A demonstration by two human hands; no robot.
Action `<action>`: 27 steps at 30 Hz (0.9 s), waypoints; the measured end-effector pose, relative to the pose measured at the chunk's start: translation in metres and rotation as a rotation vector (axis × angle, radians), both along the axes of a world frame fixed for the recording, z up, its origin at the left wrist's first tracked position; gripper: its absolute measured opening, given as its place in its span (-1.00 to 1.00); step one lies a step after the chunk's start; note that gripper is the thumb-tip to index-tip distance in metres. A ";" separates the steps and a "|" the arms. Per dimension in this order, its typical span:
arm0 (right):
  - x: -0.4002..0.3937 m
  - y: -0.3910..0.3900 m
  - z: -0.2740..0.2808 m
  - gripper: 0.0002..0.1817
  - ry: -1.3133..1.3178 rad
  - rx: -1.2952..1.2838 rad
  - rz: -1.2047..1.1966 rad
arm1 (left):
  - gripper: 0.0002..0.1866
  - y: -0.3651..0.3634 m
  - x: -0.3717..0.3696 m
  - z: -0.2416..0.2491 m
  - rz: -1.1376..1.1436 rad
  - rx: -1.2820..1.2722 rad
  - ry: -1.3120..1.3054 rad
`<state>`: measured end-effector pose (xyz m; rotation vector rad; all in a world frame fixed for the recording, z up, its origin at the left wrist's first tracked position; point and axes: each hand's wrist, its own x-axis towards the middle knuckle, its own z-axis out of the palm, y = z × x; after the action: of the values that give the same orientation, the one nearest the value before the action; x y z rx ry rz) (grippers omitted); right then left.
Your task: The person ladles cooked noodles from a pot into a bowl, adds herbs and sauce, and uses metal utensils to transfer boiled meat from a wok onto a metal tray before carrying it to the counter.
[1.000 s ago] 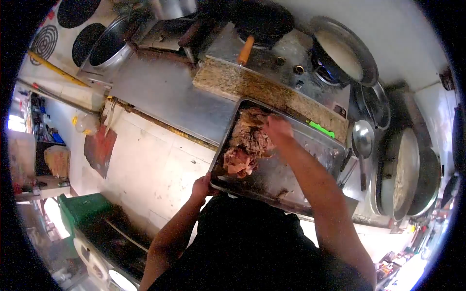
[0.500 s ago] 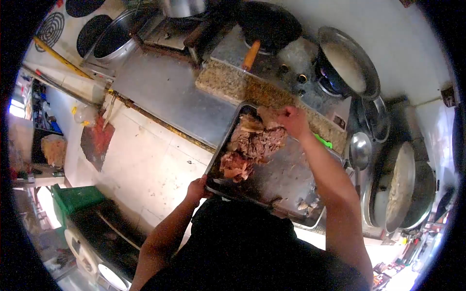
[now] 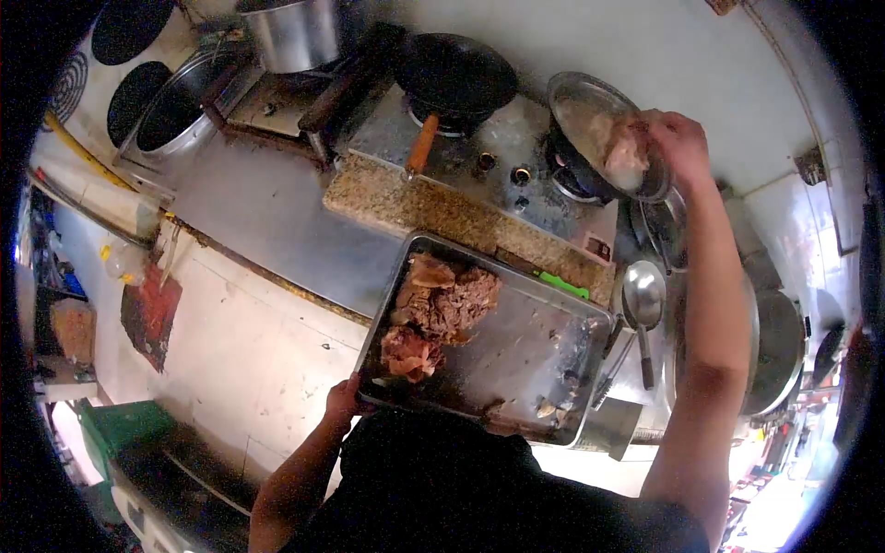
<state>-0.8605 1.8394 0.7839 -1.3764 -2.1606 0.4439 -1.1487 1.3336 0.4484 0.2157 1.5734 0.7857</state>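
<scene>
My left hand (image 3: 344, 403) grips the near left corner of a metal baking tray (image 3: 525, 346), which I hold against my body. Several chunks of cooked meat (image 3: 456, 302) lie along the tray's left side, with small scraps at its right end. Stretched out to the back right, my right hand (image 3: 678, 146) is closed on a piece of meat (image 3: 627, 149). That piece is over a round pan (image 3: 573, 92) of cloudy liquid on the stove, overlapping the liquid in this view.
Left of the pan sits a black wok (image 3: 456, 74) with a wooden handle. A green-handled tool (image 3: 562, 284) lies past the tray's far edge. To the right are a ladle (image 3: 643, 297) and large pans (image 3: 779, 350). Steel pots (image 3: 293, 37) stand at the back left.
My right hand has moved from the tray out over the pan, carrying a piece of meat. My left hand still holds the tray, which appears shifted left and more level in view.
</scene>
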 end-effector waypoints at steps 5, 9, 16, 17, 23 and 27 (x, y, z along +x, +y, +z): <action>0.019 0.031 -0.035 -0.78 -0.358 0.224 -0.112 | -0.52 -0.002 0.001 -0.003 -0.120 0.160 0.174; 0.060 0.075 -0.106 -0.70 -0.791 0.376 -0.111 | -0.51 -0.005 0.001 -0.010 -0.201 0.202 0.259; 0.027 0.025 -0.095 -0.65 -0.914 0.176 -0.343 | -0.44 -0.007 0.003 -0.019 0.011 0.029 0.134; -0.005 -0.007 -0.079 -0.65 -0.932 0.144 -0.311 | -0.43 -0.008 0.001 -0.022 -0.084 0.111 0.251; -0.065 -0.143 -0.201 -0.62 -0.501 0.054 0.326 | -0.51 0.000 0.003 0.000 0.146 -0.071 -0.033; -0.126 -0.204 -0.268 -0.55 -0.597 -0.182 0.551 | -0.50 -0.003 0.002 -0.008 0.016 0.110 0.125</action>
<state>-0.9865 1.6353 0.5162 -1.0690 -3.0793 0.4787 -1.1466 1.3304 0.4403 0.3380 1.6525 0.8866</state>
